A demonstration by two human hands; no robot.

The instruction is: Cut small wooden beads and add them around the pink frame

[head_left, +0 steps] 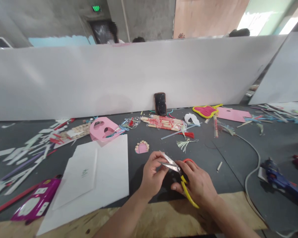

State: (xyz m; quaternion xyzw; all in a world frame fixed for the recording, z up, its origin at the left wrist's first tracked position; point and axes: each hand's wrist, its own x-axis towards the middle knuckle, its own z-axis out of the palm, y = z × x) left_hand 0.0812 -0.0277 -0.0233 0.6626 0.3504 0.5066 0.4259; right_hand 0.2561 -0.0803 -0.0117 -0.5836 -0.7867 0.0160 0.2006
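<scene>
My right hand (pixel 199 183) grips a pair of scissors (pixel 173 166) with yellow and red handles. The metal blades are parted and point left toward my other hand. My left hand (pixel 151 173) has its fingertips closed in a pinch around the blade tips; whatever it holds there is too small to make out. Just beyond my left hand, a small pink piece (pixel 142 148) edged with beige bits lies flat on the dark tabletop (pixel 149 136).
White sheets (pixel 114 175) and a magenta piece (pixel 37 200) lie left, near scattered strips (pixel 31 145). A phone (pixel 160 103) leans against the white partition (pixel 139 76). Wrapped sticks (pixel 163 123) and tassels (pixel 185 144) sit ahead. At right are a blue glue gun (pixel 279 178) and a cable (pixel 249 178).
</scene>
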